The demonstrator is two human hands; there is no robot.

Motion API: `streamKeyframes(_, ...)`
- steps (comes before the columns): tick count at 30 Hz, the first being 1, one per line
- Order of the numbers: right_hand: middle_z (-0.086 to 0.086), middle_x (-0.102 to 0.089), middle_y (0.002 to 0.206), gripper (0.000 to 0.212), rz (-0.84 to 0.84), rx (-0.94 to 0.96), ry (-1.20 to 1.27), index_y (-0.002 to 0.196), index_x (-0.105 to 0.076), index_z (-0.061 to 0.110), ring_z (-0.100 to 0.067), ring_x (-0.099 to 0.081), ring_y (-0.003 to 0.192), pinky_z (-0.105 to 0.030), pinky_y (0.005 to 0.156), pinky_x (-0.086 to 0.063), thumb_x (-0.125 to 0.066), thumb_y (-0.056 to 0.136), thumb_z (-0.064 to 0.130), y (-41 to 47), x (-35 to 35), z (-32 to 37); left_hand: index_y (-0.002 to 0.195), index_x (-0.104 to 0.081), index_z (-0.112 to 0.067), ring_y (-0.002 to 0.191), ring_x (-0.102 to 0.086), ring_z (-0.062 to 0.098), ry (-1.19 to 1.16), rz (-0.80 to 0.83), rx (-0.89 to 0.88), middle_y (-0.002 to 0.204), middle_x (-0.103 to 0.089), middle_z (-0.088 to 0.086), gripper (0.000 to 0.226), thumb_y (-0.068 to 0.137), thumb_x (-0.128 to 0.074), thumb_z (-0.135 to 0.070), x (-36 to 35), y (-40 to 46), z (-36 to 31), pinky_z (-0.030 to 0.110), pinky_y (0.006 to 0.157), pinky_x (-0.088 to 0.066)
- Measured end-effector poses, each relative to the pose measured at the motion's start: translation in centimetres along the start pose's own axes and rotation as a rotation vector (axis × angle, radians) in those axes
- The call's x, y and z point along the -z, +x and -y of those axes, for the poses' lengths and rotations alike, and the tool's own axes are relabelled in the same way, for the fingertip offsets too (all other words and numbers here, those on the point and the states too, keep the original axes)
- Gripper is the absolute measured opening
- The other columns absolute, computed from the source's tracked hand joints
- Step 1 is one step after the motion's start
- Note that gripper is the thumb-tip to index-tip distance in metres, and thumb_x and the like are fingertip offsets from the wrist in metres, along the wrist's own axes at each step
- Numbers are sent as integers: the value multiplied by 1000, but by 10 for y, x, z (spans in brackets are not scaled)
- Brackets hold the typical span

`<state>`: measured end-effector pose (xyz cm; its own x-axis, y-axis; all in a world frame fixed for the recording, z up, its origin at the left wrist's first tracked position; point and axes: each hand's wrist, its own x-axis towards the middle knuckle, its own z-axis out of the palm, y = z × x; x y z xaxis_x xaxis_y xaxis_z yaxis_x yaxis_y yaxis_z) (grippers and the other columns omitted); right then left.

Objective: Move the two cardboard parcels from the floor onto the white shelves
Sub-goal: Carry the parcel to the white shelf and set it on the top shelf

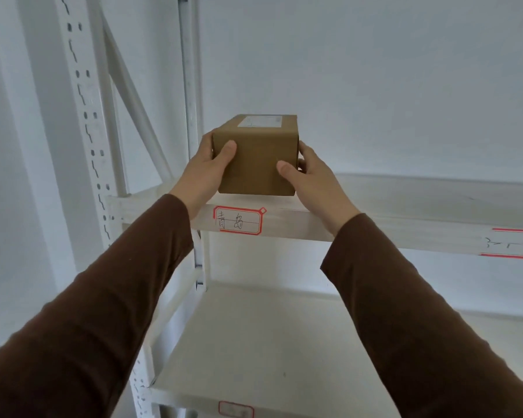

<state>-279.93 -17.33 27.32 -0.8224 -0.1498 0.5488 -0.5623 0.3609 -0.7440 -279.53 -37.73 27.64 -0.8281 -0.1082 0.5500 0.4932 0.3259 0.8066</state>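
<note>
A brown cardboard parcel (258,155) with a white label on top sits at the front left of the upper white shelf (420,203). My left hand (207,167) grips its left side, thumb across the front face. My right hand (310,176) grips its right side, thumb on the front lower corner. Both arms wear brown sleeves. The parcel's bottom edge meets the shelf's front lip; whether it rests fully on the shelf I cannot tell. A second parcel is not in view.
A red-bordered handwritten tag (238,221) sticks on the upper shelf's front beam, another tag (507,243) further right. The lower white shelf (254,342) lies below, with its own tag (235,409). A perforated white upright (85,116) and diagonal brace stand left.
</note>
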Motion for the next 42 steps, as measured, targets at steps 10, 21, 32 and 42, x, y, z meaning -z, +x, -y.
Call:
streamKeyframes(10,-4,-71,126,61,-8,-116,-120,146,-49,28,-25,-68,117,-49,105,-51,-47,88,48,19,-6,-17,152,-37,-30,119,-57,14,105,85,54,136,-57,-7,52,104,-43,-51,-3,22,23,28,100,-43)
streamKeyframes(21,-5,-66,137,70,-57,-144,-156,153,-43,29,-26,-63,126,-50,107,-49,-44,86,53,22,-9,-24,153,-36,-32,116,-62,15,138,108,32,136,-60,-3,54,103,-47,-50,1,23,29,23,93,-45)
streamKeyframes(32,-4,-42,159,50,-383,281,-373,147,-50,20,-26,-35,145,-29,111,-30,-52,100,37,-3,-24,11,160,-27,-34,143,-45,16,268,-80,-3,164,-37,-4,67,101,-50,-54,20,-11,4,27,101,-34)
streamKeyframes(42,0,-54,145,38,82,534,103,133,-61,17,-18,-47,136,-39,113,-41,-56,99,33,-74,-128,29,148,-46,-31,134,-49,5,405,-450,63,149,-50,-11,51,100,-58,-42,84,-163,0,10,98,-39)
